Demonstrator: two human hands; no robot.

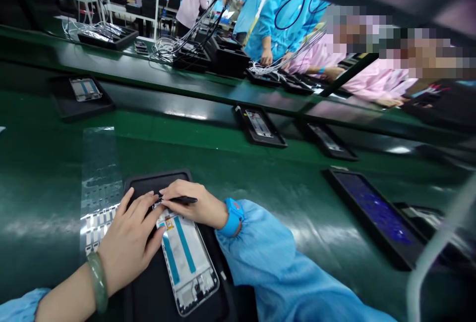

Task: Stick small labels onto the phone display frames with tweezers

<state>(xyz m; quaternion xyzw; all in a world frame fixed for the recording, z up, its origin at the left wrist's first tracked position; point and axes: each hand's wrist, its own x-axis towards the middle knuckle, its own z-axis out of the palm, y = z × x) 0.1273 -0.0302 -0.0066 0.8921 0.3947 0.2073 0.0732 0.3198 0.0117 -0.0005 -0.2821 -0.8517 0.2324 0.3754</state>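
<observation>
Clear strip of die-cut labels [98, 188], on green conveyor belt [37, 213], just left of the work. Left hand [128, 242], jade bangle [97, 282]: open, fingers slightly curled, resting on phone mid-frame [188, 262], which lies in black tray [158, 178]. Right hand [189, 205], blue wrist strap [231, 218]: pinching slim black tool [184, 200], tip at frame's upper end. Far right: second black tray [372, 233] holding blue-sheened panel [375, 208].

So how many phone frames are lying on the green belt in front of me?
4. The nearest frame is directly in front of you, another is far left, a third is mid-belt, and a fourth is right of that. More may be hidden at the right edge.
</observation>
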